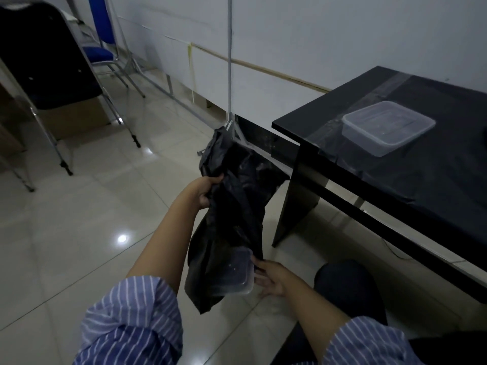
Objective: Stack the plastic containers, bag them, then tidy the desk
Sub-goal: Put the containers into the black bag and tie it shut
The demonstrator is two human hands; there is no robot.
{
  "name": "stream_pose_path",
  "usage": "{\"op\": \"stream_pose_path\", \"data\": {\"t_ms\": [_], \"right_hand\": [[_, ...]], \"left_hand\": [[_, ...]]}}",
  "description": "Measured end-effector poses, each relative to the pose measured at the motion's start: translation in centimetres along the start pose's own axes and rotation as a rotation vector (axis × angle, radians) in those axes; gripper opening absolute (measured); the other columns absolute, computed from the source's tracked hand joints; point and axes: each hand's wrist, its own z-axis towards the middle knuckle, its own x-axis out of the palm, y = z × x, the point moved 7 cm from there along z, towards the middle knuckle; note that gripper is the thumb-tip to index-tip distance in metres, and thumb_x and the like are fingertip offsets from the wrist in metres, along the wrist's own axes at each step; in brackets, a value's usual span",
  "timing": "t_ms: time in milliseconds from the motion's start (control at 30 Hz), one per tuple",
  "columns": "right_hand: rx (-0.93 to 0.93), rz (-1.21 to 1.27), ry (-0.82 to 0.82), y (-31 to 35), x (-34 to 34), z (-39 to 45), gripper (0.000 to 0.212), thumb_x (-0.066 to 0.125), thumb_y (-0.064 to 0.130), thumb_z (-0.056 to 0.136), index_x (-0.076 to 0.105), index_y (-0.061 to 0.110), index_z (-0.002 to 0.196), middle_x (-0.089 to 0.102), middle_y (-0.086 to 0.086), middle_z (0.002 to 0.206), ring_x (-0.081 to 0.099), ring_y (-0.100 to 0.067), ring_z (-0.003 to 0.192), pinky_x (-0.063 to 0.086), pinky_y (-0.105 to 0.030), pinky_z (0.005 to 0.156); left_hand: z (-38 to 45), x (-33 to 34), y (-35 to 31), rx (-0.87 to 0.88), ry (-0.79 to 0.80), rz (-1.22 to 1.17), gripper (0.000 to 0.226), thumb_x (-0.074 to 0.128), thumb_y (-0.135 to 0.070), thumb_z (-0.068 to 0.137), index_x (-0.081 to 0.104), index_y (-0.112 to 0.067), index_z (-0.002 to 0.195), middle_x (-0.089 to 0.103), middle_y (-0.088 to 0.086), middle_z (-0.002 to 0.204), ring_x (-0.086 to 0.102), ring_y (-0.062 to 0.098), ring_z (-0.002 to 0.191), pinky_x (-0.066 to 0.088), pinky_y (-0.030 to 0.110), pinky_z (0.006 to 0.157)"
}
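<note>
Item, nearest you: your blue-and-white striped shirt sleeves (131,320), rolled back on both forearms, with your dark-trousered knee (345,283) just right of them.

Item, the task's thing: a clear rectangular plastic container (235,272), low over the pale floor tiles (79,219), lying against the lower part of a crumpled black plastic bag (232,206). The bag's film is covering its left side; whether it is already going inside or only resting against the outside, you cannot tell from here.

Item, your right hand (270,279): fingers spread and pressing on the container's right edge, steadying or pushing it toward the bag, not wrapped around it.

Item, your left hand (207,191): closed, gripping a fold of the black bag near its upper part and holding the bag up so it is hanging long.

Item, further out: a second clear lidded plastic container (387,126), sitting alone on the black desk (434,193), well apart from the bag. A clear plastic sheet seems to be lying on the desktop under it.

Item, background: a black folding chair (50,61) and a blue-seated chair (98,52) against the white wall.

Step in hand, as judged: you are bagging, with one container at the bag and one not yet brought over.

Next move, as judged: you are needing the bag's mouth found and opened with the left hand, the container seated fully inside, then the desk container fetched. Mind the thin film; it is likely snagging on the container's corners.
</note>
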Motion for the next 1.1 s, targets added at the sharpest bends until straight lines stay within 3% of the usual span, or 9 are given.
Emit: {"op": "stream_pose_path", "data": {"t_ms": [133, 300, 367, 467, 567, 733, 933, 1000, 1100], "right_hand": [[-0.056, 0.128, 0.050, 1.5, 0.1, -0.6, 0.042, 0.065, 0.041, 0.087, 0.059, 0.011, 0.117, 0.064, -0.006, 0.113, 0.062, -0.022, 0.103, 0.054, -0.041, 0.087], [-0.100, 0.158, -0.088, 6.3, -3.0, -2.8, 0.032, 0.066, 0.035, 0.088, 0.056, 0.013, 0.109, 0.059, 0.001, 0.094, 0.059, -0.010, 0.074, 0.059, -0.038, 0.065], [-0.117, 0.162, -0.122, 8.2, -4.2, -3.7, 0.025, 0.067, 0.038, 0.086, 0.058, 0.017, 0.097, 0.061, 0.006, 0.073, 0.057, -0.002, 0.050, 0.057, -0.026, 0.052], [-0.156, 0.034, -0.118, 10.4, -5.3, -5.4, 0.025, 0.069, 0.041, 0.083, 0.061, 0.021, 0.094, 0.056, 0.011, 0.052, 0.051, 0.001, 0.038, 0.054, -0.018, 0.049], [-0.257, -0.070, -0.119, 12.2, -6.2, -6.7, 0.030, 0.070, 0.041, 0.083, 0.064, 0.017, 0.100, 0.056, 0.011, 0.054, 0.049, 0.001, 0.042, 0.052, -0.020, 0.053], [-0.671, -0.158, -0.437, 15.8, -9.1, -8.6, 0.028, 0.067, 0.033, 0.089, 0.061, 0.008, 0.100, 0.062, -0.001, 0.085, 0.050, -0.010, 0.060, 0.039, -0.013, 0.044], [-0.744, -0.313, -0.709, 17.3, -11.0, -10.2, 0.049, 0.051, 0.042, 0.097, 0.061, -0.005, 0.088, 0.066, -0.023, 0.090, 0.062, -0.039, 0.092, 0.039, -0.032, 0.068], [-0.728, -0.277, -0.704, 18.0, -10.3, -10.7, 0.053, 0.041, 0.046, 0.100, 0.063, -0.001, 0.112, 0.064, -0.021, 0.115, 0.059, -0.036, 0.110, 0.045, -0.037, 0.087], [-0.475, -0.317, -0.463, 17.3, -8.1, -9.7, 0.104, 0.035, 0.083, 0.079, 0.027, 0.007, 0.151, 0.031, -0.015, 0.155, 0.033, -0.032, 0.141, 0.028, -0.045, 0.116]], "left_hand": [[0.0, -1.8, 0.2, 0.025, -0.075, -0.076, 0.031, 0.045, -0.018, 0.101, 0.052, -0.004, 0.128, 0.070, 0.011, 0.061, 0.068, 0.022, 0.053, 0.043, 0.038, 0.090], [0.4, -5.8, 4.5, -0.085, -0.222, -0.091, 0.041, 0.048, -0.031, 0.099, 0.056, 0.001, 0.124, 0.051, 0.016, 0.140, 0.048, 0.031, 0.129, 0.040, 0.041, 0.095], [0.4, -6.4, 6.4, -0.154, -0.215, -0.027, 0.051, 0.055, -0.044, 0.092, 0.059, 0.002, 0.113, 0.052, 0.017, 0.138, 0.049, 0.032, 0.128, 0.041, 0.044, 0.097], [0.5, -6.7, 7.7, -0.139, -0.205, 0.061, 0.073, 0.051, -0.059, 0.088, 0.052, 0.000, 0.132, 0.056, 0.019, 0.134, 0.053, 0.034, 0.123, 0.044, 0.046, 0.099], [0.6, -6.5, 7.0, -0.031, -0.271, 0.050, 0.065, 0.045, -0.053, 0.095, 0.048, -0.002, 0.134, 0.056, 0.021, 0.131, 0.054, 0.037, 0.120, 0.046, 0.047, 0.097], [-0.6, -4.7, 4.5, 0.068, -0.300, 0.093, 0.058, 0.039, -0.043, 0.101, 0.040, 0.000, 0.140, 0.054, 0.022, 0.131, 0.053, 0.039, 0.120, 0.047, 0.043, 0.086], [-1.1, -3.8, 1.3, 0.120, -0.306, 0.140, 0.061, 0.038, -0.047, 0.099, 0.038, -0.002, 0.141, 0.053, 0.022, 0.134, 0.053, 0.038, 0.120, 0.046, 0.045, 0.092], [-0.7, -3.9, -0.4, 0.158, -0.318, 0.128, 0.063, 0.041, -0.049, 0.098, 0.040, -0.002, 0.140, 0.055, 0.020, 0.132, 0.055, 0.038, 0.118, 0.047, 0.044, 0.088], [-0.8, -3.5, -0.4, 0.078, -0.281, 0.191, 0.067, 0.041, -0.051, 0.097, 0.036, -0.003, 0.143, 0.051, 0.020, 0.136, 0.052, 0.038, 0.122, 0.044, 0.045, 0.099]]}}
